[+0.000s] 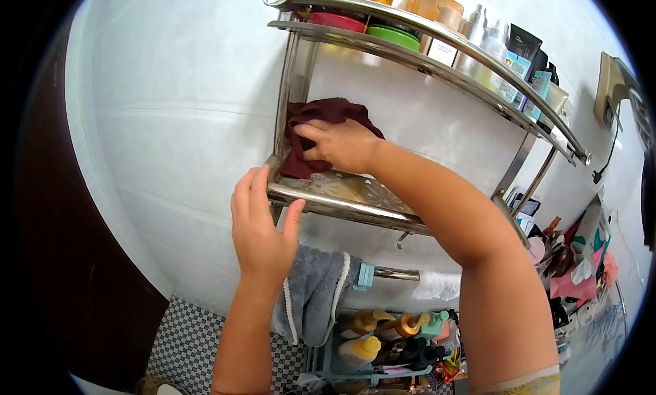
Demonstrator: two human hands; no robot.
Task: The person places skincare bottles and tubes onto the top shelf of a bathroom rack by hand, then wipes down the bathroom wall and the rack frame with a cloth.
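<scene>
A dark maroon cloth (pixel 335 111) lies bunched at the left end of the lower shelf (pixel 355 188), against the wall and the upright. My right hand (pixel 342 145) reaches over the shelf and grips this cloth, its fingers partly sunk in the folds. At the shelf's front left corner, my left hand (pixel 263 224) holds the metal rail (pixel 342 207), fingers over the corner and thumb at its front. The shelf plate has a cut-out flower pattern and is partly hidden by the cloth and my right forearm.
Jars, bottles and tubes (pixel 471 43) crowd the upper shelf above my arm. Below hangs a grey towel (pixel 318 292) on a bar, with a blue clip (pixel 364 277). A blue-grey basket (pixel 321 357) of pump bottles stands lower down. A hair-dryer-like device (pixel 608 87) hangs right.
</scene>
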